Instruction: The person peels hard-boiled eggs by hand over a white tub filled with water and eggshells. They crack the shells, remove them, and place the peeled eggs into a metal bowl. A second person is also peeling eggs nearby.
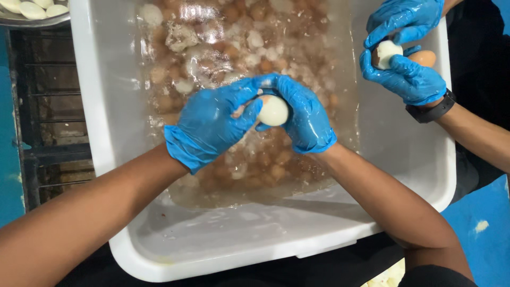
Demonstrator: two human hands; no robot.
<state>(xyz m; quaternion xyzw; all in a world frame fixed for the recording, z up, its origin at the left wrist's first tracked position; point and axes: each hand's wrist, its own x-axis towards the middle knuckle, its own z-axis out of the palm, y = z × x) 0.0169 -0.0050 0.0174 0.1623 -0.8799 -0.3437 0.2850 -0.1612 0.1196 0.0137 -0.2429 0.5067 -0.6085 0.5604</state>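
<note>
My left hand (210, 119) and my right hand (303, 114), both in blue gloves, meet over a white plastic tub (95, 106). Between them they hold a boiled egg (273, 110), mostly white with a bit of brown shell left near the left thumb. The right hand cups the egg from the right and the left hand's fingers press on its left side. Below the hands the tub holds water with several brown eggs and bits of shell (239, 48).
At the top right another person's blue-gloved hands (406, 58) hold a partly peeled egg (387, 52) and a brown egg (425, 57); a black watch sits on one wrist. A metal bowl of peeled eggs (32, 10) is at top left. A dark rack stands left of the tub.
</note>
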